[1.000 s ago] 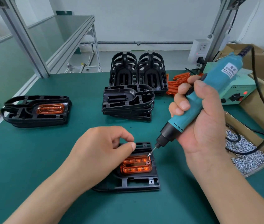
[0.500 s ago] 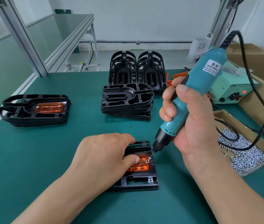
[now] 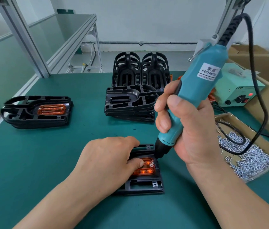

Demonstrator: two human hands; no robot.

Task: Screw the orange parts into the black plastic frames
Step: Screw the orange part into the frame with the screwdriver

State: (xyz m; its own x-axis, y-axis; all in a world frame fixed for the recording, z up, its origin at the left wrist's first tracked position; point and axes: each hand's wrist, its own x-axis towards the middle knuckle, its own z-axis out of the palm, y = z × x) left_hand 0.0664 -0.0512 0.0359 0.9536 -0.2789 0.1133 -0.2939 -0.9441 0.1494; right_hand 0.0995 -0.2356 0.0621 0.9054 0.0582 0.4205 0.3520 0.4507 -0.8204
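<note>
A black plastic frame lies on the green mat in front of me, with an orange part seated in it. My left hand lies over the frame's left side, its thumb pressing on the orange part. My right hand grips a teal electric screwdriver, held nearly upright. Its bit tip touches a screw at the orange part's upper right corner.
A finished frame with an orange part lies at the left. Stacks of bare black frames stand behind. A cardboard tray of screws and a teal power unit are at the right, with the black cord looping over them.
The screwdriver swung more upright and its tip came down onto the corner of the orange part. My left hand slid onto the frame and now presses the orange part.
</note>
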